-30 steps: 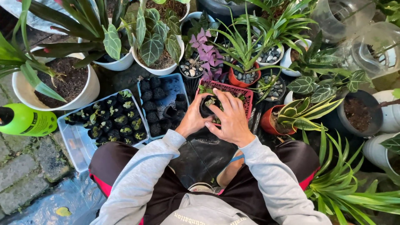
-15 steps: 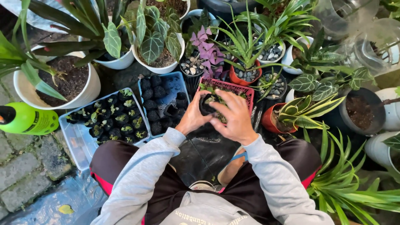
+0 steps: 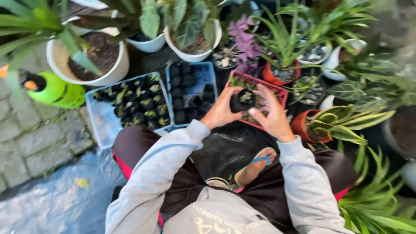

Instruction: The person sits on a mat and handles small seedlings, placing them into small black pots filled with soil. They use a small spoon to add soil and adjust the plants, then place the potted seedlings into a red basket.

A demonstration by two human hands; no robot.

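Hands: left hand [image 3: 222,112] gripped a small black nursery bag [image 3: 241,100] from the side; right hand [image 3: 272,116] was spread beside and partly over it, fingers unclenched, fingertips at the bag's rim and the seedling in it.
Bag position: centre of the frame, slightly above the middle, held over the near edge of the red plastic tray [image 3: 279,92].
Step in hand: judged as settling a seedling into the bag, the left hand steadying while the right tended the top.
Next move, as a judgement: it would call for a firm side grip so the soft bag kept its shape, light pressure on the soil, and a free slot among the filled bags.
Left of centre: a blue tray [image 3: 207,74] of soil-filled black bags, and beside it a clear tray [image 3: 99,118] of bags with small green seedlings.
Upper left: a green spray bottle [image 3: 56,90] lay on the paving next to a white pot [image 3: 113,74] of dark soil.
Upper right: potted plants crowded the ground, among them an orange pot [image 3: 303,125] with striped leaves.
Against the frame half a second before: the view had swung, so trays and pots sat further right and higher; the picture was blurred; the bag remained between both hands over the red plastic tray.
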